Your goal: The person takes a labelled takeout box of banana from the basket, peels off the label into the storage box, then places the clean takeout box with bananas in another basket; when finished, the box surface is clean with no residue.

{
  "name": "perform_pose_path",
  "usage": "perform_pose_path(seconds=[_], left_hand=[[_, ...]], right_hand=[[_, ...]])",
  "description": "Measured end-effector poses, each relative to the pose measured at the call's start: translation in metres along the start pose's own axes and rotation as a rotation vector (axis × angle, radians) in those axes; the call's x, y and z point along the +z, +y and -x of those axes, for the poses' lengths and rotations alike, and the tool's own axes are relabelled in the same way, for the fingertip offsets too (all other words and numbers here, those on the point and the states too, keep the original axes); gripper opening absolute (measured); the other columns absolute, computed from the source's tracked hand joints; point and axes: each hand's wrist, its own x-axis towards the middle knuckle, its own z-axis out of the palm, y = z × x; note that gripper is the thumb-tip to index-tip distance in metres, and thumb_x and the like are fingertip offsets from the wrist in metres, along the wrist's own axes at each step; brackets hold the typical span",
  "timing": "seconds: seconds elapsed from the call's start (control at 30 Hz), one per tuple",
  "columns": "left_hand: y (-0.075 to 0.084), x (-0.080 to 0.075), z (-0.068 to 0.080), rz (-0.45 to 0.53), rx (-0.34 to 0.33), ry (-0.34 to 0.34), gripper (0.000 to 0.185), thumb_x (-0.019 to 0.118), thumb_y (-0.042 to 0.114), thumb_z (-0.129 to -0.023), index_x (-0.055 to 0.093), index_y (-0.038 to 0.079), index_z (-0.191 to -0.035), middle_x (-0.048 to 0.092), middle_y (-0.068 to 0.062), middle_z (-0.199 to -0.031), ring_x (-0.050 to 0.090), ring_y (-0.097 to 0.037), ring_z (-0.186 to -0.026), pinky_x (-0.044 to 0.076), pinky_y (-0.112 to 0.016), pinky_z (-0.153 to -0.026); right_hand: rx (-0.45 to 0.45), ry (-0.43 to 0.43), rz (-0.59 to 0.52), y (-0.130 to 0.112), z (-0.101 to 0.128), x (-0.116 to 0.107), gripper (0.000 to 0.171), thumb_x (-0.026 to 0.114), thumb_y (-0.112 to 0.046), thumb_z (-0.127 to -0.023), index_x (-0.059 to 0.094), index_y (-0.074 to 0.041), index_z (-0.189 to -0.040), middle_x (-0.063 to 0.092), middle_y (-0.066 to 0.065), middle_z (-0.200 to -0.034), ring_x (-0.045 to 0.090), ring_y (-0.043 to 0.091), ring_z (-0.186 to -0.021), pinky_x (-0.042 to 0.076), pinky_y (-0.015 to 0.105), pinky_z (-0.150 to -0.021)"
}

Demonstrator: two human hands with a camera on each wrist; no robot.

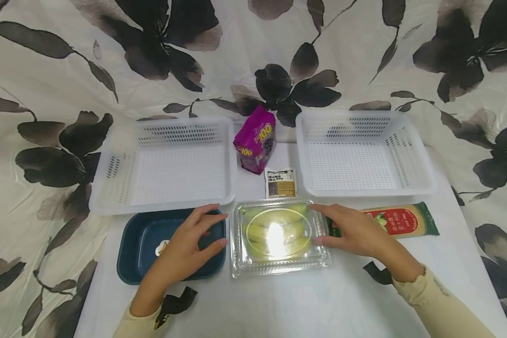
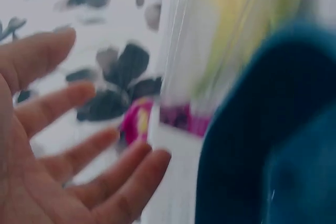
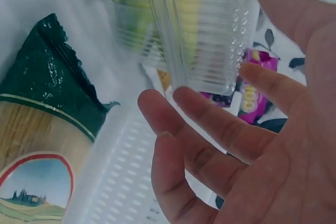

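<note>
A clear plastic clamshell box [image 1: 279,237] holding yellow-green fruit lies on the white table between my hands. My left hand [image 1: 211,230] hovers over a dark blue tray [image 1: 135,244], fingers straight, just short of the box's left edge. In the left wrist view the left hand [image 2: 79,166] is spread beside the box [image 2: 210,51] without touching it. My right hand [image 1: 327,225] is at the box's right edge with straight fingers. In the right wrist view its fingers [image 3: 210,124] spread close under the box's corner [image 3: 205,30]; I cannot tell whether they touch.
Two white slotted baskets [image 1: 97,197] [image 1: 426,178] stand behind. Between them sit a purple snack bag [image 1: 255,140] and a small packet [image 1: 280,183]. A spaghetti pack [image 1: 405,220] lies under my right hand. The blue tray holds a small pale item [image 1: 161,247].
</note>
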Motion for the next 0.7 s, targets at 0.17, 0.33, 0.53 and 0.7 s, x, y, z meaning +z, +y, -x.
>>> perform_pose_path(seconds=[0.17, 0.33, 0.53, 0.7], left_hand=[[0.01, 0.023, -0.009, -0.013, -0.038, -0.047, 0.062, 0.081, 0.037, -0.088, 0.059, 0.019, -0.144, 0.038, -0.009, -0.161, 0.054, -0.023, -0.129, 0.055, -0.049, -0.094], [0.021, 0.036, -0.013, -0.042, -0.131, -0.081, 0.072, 0.087, 0.04, -0.081, 0.058, 0.024, -0.145, 0.031, -0.006, -0.166, 0.047, -0.028, -0.138, 0.054, -0.055, -0.095], [0.021, 0.04, -0.016, -0.066, -0.172, -0.105, 0.08, 0.09, 0.033, -0.078, 0.055, 0.021, -0.149, 0.026, -0.01, -0.167, 0.046, -0.033, -0.139, 0.053, -0.058, -0.095], [0.023, 0.04, -0.019, -0.063, -0.241, -0.19, 0.089, 0.088, 0.036, -0.079, 0.046, 0.019, -0.155, 0.023, -0.01, -0.168, 0.036, -0.039, -0.148, 0.048, -0.066, -0.101]], right_hand=[[0.008, -0.033, 0.001, 0.0, 0.0, 0.004, 0.091, 0.073, -0.073, -0.077, 0.046, -0.031, -0.153, 0.064, 0.008, -0.139, 0.067, 0.027, -0.117, 0.059, 0.05, -0.088], [0.001, -0.074, -0.014, 0.001, 0.001, 0.006, 0.094, 0.074, -0.073, -0.077, 0.043, -0.031, -0.155, 0.063, 0.007, -0.139, 0.068, 0.025, -0.113, 0.059, 0.048, -0.087], [-0.03, -0.089, -0.028, 0.001, -0.002, 0.007, 0.093, 0.08, -0.063, -0.078, 0.043, -0.027, -0.156, 0.062, 0.009, -0.142, 0.067, 0.027, -0.117, 0.057, 0.05, -0.094], [-0.004, -0.109, -0.036, -0.003, -0.002, 0.007, 0.094, 0.083, -0.057, -0.078, 0.043, -0.024, -0.156, 0.064, 0.011, -0.139, 0.067, 0.025, -0.109, 0.056, 0.049, -0.091]])
